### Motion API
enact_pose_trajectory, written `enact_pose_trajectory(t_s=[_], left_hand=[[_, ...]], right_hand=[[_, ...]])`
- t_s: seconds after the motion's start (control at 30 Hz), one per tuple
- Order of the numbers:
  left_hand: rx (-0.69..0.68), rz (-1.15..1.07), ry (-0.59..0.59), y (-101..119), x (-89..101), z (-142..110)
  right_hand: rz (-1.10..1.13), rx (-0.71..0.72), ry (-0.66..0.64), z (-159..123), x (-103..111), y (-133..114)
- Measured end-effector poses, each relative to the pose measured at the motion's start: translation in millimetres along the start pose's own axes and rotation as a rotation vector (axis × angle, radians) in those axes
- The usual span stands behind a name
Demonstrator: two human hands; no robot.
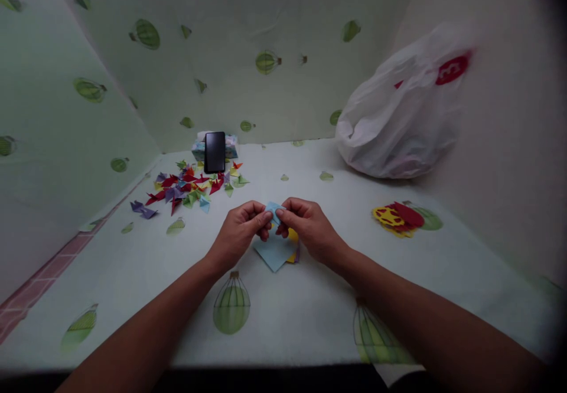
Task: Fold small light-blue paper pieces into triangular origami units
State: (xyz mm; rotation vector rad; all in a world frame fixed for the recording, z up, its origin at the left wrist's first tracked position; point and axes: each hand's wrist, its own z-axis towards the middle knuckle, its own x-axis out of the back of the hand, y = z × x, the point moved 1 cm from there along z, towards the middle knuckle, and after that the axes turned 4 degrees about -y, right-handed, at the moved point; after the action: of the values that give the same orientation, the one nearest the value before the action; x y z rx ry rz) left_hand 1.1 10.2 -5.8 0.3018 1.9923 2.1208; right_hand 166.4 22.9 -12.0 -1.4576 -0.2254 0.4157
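My left hand (pixel 241 229) and my right hand (pixel 308 226) meet at the middle of the table, both pinching a small light blue paper piece (pixel 273 209) between thumb and fingers. Directly beneath the hands lies a small stack of square papers, light blue (pixel 274 253) on top with yellow (pixel 293 235) and purple edges showing under my right hand. Both hands are closed on the folded blue piece, held just above the stack.
A pile of several folded colored paper pieces (pixel 190 185) lies at the back left. Behind it a black phone (pixel 215 152) leans on a tissue pack. A white plastic bag (pixel 405 109) sits at the back right. Red and yellow paper cutouts (pixel 396 218) lie right.
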Motion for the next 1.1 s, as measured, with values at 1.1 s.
enact_pose_trajectory(t_s=[1.1], left_hand=[[-0.108,0.077,0.134,3.4,0.4,-0.8]], right_hand=[[-0.133,0.048,-0.002,-3.4,-1.8,-2.7]])
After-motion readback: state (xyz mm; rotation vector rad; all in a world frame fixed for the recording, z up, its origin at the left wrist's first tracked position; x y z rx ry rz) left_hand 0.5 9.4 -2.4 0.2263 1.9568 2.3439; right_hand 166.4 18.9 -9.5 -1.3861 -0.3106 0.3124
